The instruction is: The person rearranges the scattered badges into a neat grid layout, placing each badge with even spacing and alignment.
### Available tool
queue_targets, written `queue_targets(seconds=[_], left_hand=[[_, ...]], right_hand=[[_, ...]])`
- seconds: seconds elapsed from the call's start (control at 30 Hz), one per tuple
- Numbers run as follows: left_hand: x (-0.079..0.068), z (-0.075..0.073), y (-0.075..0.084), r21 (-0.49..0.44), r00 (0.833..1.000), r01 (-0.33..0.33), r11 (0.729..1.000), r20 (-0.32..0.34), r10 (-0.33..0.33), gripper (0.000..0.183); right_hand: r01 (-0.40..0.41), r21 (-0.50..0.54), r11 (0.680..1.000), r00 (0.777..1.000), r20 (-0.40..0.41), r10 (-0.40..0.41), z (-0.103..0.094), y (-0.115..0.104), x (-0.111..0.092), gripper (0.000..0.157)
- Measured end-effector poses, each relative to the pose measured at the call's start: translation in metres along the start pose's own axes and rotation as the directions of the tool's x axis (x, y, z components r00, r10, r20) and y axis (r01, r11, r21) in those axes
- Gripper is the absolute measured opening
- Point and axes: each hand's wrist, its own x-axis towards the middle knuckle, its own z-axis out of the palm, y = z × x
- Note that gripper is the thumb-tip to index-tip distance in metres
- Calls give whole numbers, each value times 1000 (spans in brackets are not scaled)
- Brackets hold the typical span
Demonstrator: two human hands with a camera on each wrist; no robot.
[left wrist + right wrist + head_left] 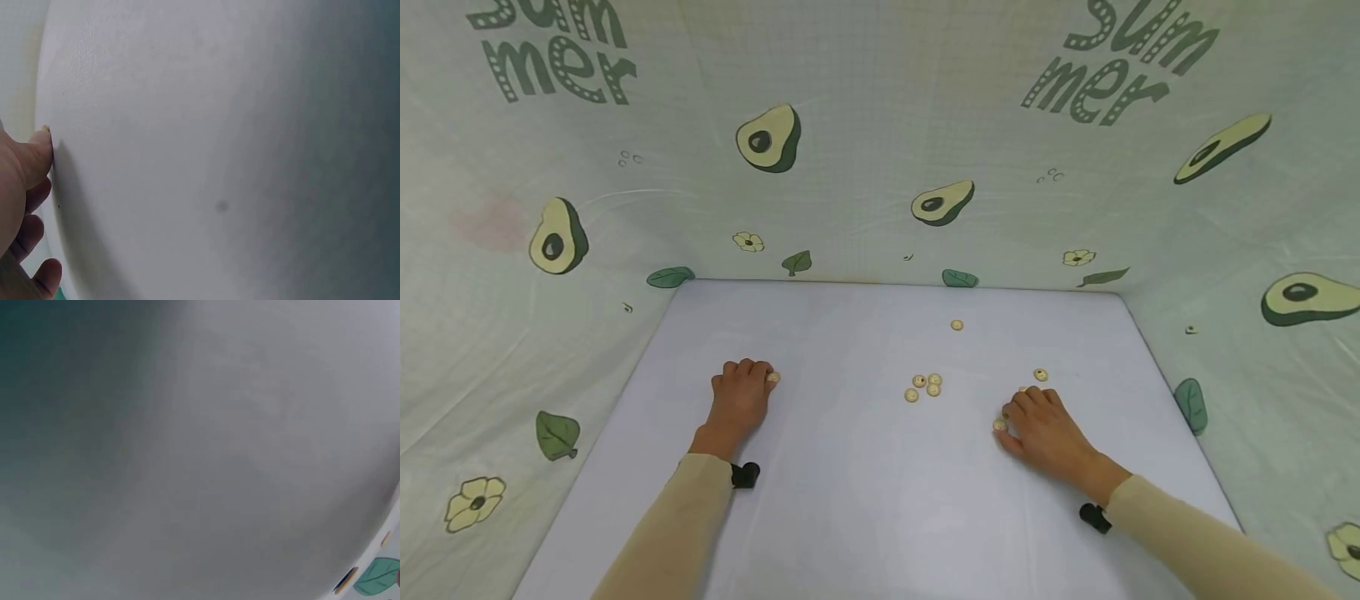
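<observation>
**Two hands on counter, small beige buttons scattered**

Both hands lie palm-down on the white counter (pixel 865 500). Left hand (pixel 741 400) has fingers curled, fingertips touching one button (pixel 772 377) at its far right edge; whether it is pinched or just touched is hard to tell. Right hand (pixel 1045 429) rests with fingers loosely bent, one button (pixel 999 426) touching its thumb side and another partly hidden at the fingertips (pixel 1023 389). Cluster of three buttons (pixel 923 387) sits between the hands. One single button (pixel 1041 375) lies just beyond the right hand, one more (pixel 957 325) further back. Eight buttons counted in all. Wrist views are mostly blurred counter.
</observation>
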Motion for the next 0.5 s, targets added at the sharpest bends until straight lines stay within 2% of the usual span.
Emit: queue_targets(seconds=[0.27,0.5], left_hand=[[-1,0,-1,-13,1000,-6,1000,3,6,24],[0,0,0,-17,1000,0,1000,0,0,23]], right_hand=[[42,8,999,999,-7,-42,3,2,3,18],[27,28,999,1000,5,-27,2,2,6,20]])
